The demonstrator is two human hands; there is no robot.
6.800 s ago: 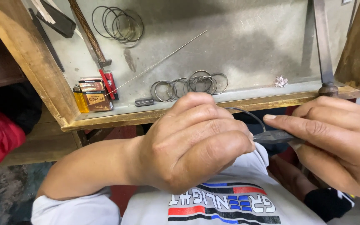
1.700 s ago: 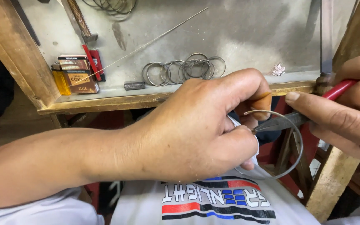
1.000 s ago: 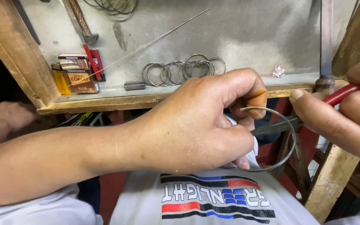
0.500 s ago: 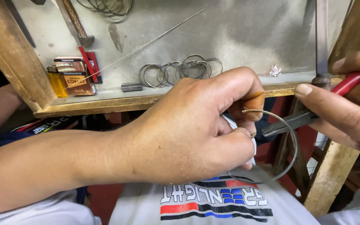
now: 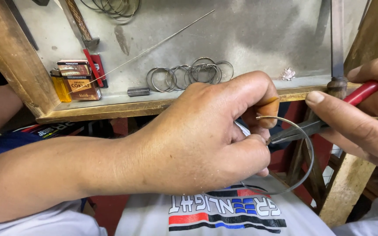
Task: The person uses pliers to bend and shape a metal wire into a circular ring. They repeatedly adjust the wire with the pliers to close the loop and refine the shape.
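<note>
The left hand (image 5: 206, 135) is curled into a tight fist in front of the edge of the wooden workbench (image 5: 110, 109), its thumb and forefinger pinched on a thin wire ring (image 5: 308, 153) that loops out from the fist to the right and down, so the hand is closed on the ring. The ring is not a full circle: one free end shows just under the thumb tip, and the lower arc runs back beneath the little finger, over the printed shirt. The right hand (image 5: 364, 118) comes in from the right edge and is wrapped round the red handles of a pair of pliers (image 5: 302, 130); its forefinger lies stretched along the top of the tool. The dark nose of the pliers points left and meets the wire right at the left hand's fingertips; whether the tips actually bite the wire is too small to tell. On the grey bench top behind lie a row of finished wire rings (image 5: 189, 74), a small coiled spring (image 5: 138, 91), a long straight wire (image 5: 154, 43), a small printed box (image 5: 77, 78) with a yellow lighter (image 5: 60, 87) beside it, and an upright file (image 5: 337, 39) at the right
</note>
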